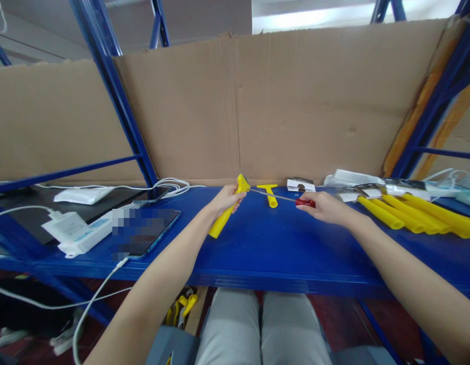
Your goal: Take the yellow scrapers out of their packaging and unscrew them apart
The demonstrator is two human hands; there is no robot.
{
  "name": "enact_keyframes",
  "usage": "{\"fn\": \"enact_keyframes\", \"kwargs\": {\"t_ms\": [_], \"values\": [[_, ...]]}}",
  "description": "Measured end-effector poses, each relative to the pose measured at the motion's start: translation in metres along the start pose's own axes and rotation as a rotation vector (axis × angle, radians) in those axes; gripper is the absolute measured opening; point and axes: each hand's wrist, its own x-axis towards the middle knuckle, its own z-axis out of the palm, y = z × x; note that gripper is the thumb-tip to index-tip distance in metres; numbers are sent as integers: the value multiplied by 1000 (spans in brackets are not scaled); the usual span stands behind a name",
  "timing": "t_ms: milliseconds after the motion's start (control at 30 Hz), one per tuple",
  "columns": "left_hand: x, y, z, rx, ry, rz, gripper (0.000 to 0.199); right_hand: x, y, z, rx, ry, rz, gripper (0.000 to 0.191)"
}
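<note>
My left hand (227, 199) is closed around a yellow scraper handle (221, 223), which tilts with its head up and to the right. In my right hand (323, 207) is a screwdriver (305, 203) with a red grip. Its long metal shaft points left, and the tip meets the head of the yellow handle or lies right against it. Behind the shaft, a smaller yellow T-shaped piece (272, 198) lies on the blue shelf top (265, 253). Small fasteners at the tip are too tiny to make out.
Several yellow tubular handles (417, 215) lie at the right, by white and black packets (366, 191). A small packet (300, 184) sits near the cardboard back wall (295, 111). At left are a phone (154, 235), a white power strip (101, 230) and cables. Below stands a box of yellow parts (183, 306).
</note>
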Motion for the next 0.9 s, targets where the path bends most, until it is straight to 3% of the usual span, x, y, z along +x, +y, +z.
{"fn": "enact_keyframes", "kwargs": {"t_ms": [233,433,633,900], "values": [[3,-4,-1,21,-26,0,29,0,4,1,147,-12,-1,27],[3,-3,-3,-40,34,27,30,0,2,-1,300,-16,23,37],[4,-5,2,40,13,46,31,-2,2,-6,215,-88,34,34],[4,-7,3,89,-42,52,29,0,6,-6,9,-85,59,22]]}}
